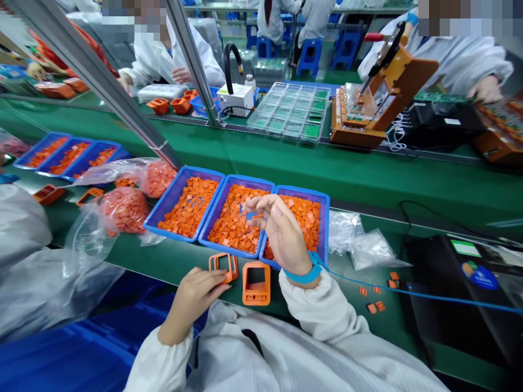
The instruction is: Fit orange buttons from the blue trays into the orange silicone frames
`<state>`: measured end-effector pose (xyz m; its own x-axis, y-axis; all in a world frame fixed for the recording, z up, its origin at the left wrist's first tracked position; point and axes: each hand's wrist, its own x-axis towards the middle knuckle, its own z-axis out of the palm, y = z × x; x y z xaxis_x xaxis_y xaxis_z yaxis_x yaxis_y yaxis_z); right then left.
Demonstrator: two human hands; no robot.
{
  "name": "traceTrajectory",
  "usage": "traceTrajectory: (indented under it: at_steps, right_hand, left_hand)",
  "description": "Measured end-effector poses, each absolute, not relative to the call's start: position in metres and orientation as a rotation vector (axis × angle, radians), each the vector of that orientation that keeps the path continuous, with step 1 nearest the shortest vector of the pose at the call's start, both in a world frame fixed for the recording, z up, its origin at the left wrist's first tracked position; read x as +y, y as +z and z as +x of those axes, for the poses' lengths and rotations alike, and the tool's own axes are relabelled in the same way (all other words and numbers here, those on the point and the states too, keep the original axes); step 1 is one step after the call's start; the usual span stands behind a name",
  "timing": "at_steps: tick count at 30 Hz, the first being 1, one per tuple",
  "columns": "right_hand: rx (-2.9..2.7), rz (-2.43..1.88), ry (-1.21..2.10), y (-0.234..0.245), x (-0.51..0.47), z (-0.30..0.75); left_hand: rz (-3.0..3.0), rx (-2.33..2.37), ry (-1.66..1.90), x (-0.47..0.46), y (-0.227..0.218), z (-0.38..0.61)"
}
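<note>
My left hand (198,294) grips the lower edge of an orange plastic frame (232,268), tilted just above the green bench. Beside it, a second orange plastic frame (256,296) with a large square opening lies flat. My right hand (284,231), wearing a blue wrist strap (304,276), hovers over the middle blue bin (233,250) and right blue bin (328,218). Its fingers are bent and apart, and I see nothing between them. Small orange pieces (232,226) fill these bins. A left blue bin (163,233) holds more of the same.
Bagged orange pieces (125,209) lie left of the bins. To the right are clear plastic bags (373,250), several loose orange pieces (376,307) and a black device (461,305). A metal post (110,81) slants down at left. The blue cord (429,296) runs rightward from my wrist. Co-workers sit opposite.
</note>
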<state>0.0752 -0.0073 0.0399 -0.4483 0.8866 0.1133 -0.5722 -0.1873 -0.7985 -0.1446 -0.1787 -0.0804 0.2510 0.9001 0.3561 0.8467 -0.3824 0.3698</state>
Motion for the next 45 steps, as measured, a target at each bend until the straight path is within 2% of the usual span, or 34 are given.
traceTrajectory:
  at_steps: [5,12,18,22,25,28,33,35,38,40,42,43,44,45]
  right_hand:
    - [-0.967,-0.446,1.799,0.044,-0.010,0.078]
    - [-0.912,-0.460,1.766,0.043,-0.005,0.081]
    - [-0.933,-0.471,1.776,0.045,-0.007,0.082]
    - [-0.923,-0.479,1.760,0.046,-0.006,0.084]
    - [-0.899,-0.471,1.750,0.046,-0.003,0.086]
    - [-0.938,-0.465,1.795,0.045,-0.002,0.087]
    - [-1.313,-0.413,2.116,0.039,-0.005,0.080]
    - [-1.455,-0.356,2.151,0.036,-0.007,0.076]
    - [-1.569,-0.346,2.050,0.031,-0.004,0.076]
    - [-1.587,-0.366,2.005,0.029,0.000,0.081]
    - [-1.548,-0.391,2.030,0.028,0.004,0.085]
    - [-1.527,-0.407,2.043,0.028,0.005,0.087]
    - [-1.517,-0.426,2.041,0.028,0.006,0.089]
    - [-1.518,-0.438,2.025,0.028,0.006,0.090]
  left_hand:
    - [2.430,1.652,0.672,-0.166,-0.081,-0.144]
    - [2.352,1.511,0.932,-0.169,-0.034,-0.123]
    - [2.239,1.449,0.610,-0.154,-0.031,-0.094]
    - [2.244,1.430,0.595,-0.151,-0.033,-0.094]
    - [2.227,1.413,0.707,-0.152,-0.028,-0.099]
    - [2.154,1.404,0.978,-0.149,-0.019,-0.108]
    - [2.129,1.506,1.400,-0.126,-0.001,-0.113]
    - [2.170,1.521,1.348,-0.115,0.006,-0.109]
    - [2.291,1.490,1.094,-0.101,0.013,-0.110]
    - [2.298,1.427,1.045,-0.090,0.012,-0.128]
    - [2.183,1.552,1.127,-0.076,0.007,-0.162]
    - [2.062,1.770,1.164,-0.066,0.003,-0.184]
    - [1.896,2.057,1.119,-0.055,-0.001,-0.206]
    - [1.734,2.319,0.918,-0.043,-0.005,-0.227]
